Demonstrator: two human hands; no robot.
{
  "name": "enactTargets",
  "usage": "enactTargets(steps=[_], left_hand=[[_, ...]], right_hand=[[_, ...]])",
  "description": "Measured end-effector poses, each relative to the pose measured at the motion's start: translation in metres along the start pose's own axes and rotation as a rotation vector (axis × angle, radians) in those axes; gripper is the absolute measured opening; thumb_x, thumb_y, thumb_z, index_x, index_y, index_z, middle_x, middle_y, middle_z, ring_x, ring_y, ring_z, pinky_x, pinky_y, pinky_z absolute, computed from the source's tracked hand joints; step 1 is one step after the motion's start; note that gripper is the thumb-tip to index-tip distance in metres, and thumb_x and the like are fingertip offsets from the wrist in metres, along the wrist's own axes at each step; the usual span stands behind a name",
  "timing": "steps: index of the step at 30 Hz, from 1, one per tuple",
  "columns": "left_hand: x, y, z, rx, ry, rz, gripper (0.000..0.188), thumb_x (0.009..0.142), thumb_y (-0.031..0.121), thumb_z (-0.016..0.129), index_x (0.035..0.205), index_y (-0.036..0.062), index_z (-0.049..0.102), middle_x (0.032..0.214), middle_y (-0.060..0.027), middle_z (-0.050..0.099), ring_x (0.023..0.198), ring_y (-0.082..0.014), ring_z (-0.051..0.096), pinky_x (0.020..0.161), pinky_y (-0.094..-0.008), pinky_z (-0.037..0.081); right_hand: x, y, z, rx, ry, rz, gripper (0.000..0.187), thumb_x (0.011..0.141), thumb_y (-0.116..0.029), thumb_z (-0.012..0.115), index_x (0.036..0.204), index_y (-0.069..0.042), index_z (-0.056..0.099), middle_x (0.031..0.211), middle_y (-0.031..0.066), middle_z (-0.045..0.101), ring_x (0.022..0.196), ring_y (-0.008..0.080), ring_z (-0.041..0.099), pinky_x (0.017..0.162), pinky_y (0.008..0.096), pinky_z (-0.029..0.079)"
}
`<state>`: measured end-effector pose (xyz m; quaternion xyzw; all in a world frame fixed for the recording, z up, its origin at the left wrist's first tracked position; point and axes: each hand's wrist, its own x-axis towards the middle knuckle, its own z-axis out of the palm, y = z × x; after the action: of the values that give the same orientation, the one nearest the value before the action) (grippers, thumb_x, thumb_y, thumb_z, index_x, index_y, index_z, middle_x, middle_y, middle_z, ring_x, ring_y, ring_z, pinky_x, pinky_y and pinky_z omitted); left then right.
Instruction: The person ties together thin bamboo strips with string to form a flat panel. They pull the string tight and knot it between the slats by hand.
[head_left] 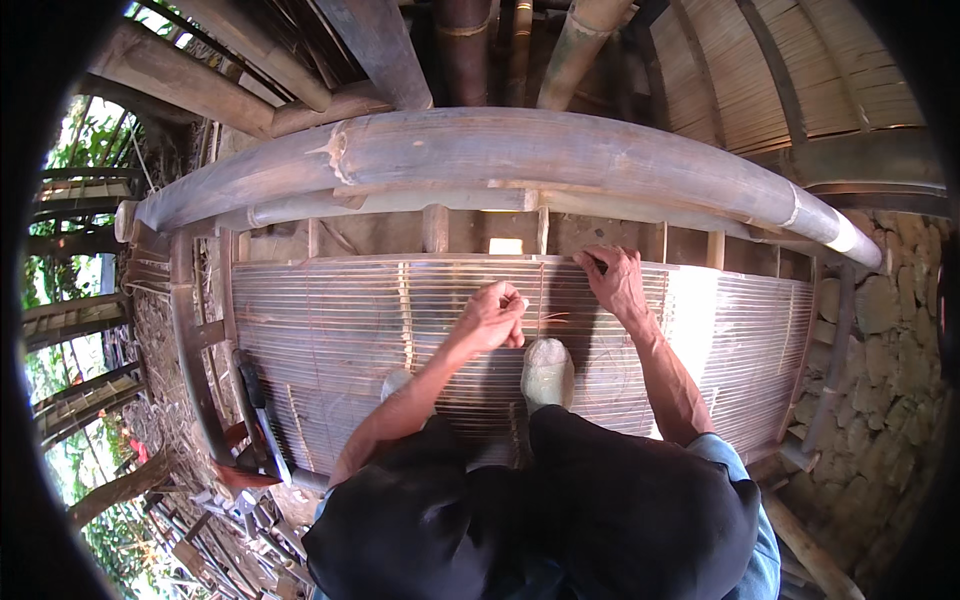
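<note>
A wide mat of thin bamboo slats (pixel 610 365), tied by cross cords, lies spread out before me. Over its middle, my left hand (pixel 490 318) is closed in a pinch; what the fingers hold, if anything, is too small to make out. Close by its fingertips, a thin reddish strand (pixel 552 319) lies across the slats. My right hand (pixel 613 278) is curled over the mat's far edge, its fingers bent around the outermost slat. Between my hands, a cross cord (pixel 541 290) runs down from that edge. My light-coloured shoe (pixel 547 375) rests on the mat.
A thick bamboo pole (pixel 560 150) spans the far side above the mat. At the left edge lies a long blade with a dark handle (pixel 252 385). Several tools (pixel 250 520) lie on the ground at lower left. A stone wall (pixel 880 350) stands on the right.
</note>
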<state>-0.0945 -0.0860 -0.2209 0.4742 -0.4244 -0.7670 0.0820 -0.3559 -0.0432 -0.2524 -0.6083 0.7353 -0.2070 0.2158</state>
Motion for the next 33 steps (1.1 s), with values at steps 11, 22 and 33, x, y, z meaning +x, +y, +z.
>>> enactTargets(steps=[11,22,33], left_hand=[[-0.111,0.079,-0.069,0.548,0.239,0.343,0.041,0.094,0.024,0.074,0.132,0.0115,0.063,0.095,-0.0027,0.065,0.070,-0.0084,0.056,0.061,-0.0280,0.049],[-0.085,0.101,-0.062,0.645,-0.214,0.913,0.106,0.079,0.048,0.085,0.158,0.0051,0.030,0.132,-0.0261,0.062,0.126,-0.0332,0.058,0.109,-0.0467,0.046],[-0.060,0.066,-0.171,0.072,0.290,0.083,0.022,0.090,0.026,0.077,0.097,0.0058,0.078,0.078,0.0001,0.072,0.055,-0.0032,0.047,0.051,-0.0229,0.039]], right_hand=[[-0.020,-0.134,-0.020,0.341,-0.550,-0.281,0.063,0.083,-0.021,0.080,0.139,-0.013,0.052,0.117,0.0095,0.066,0.109,0.0294,0.064,0.096,0.0478,0.048],[-0.003,-0.199,-0.108,0.265,-0.557,-0.309,0.035,0.080,-0.009,0.081,0.107,-0.011,0.059,0.081,0.0052,0.056,0.075,0.0244,0.057,0.068,0.0387,0.049],[0.038,-0.075,-0.134,0.071,-0.233,-0.234,0.020,0.086,-0.021,0.077,0.102,-0.009,0.078,0.099,0.0145,0.075,0.095,0.0311,0.070,0.087,0.0451,0.055]])
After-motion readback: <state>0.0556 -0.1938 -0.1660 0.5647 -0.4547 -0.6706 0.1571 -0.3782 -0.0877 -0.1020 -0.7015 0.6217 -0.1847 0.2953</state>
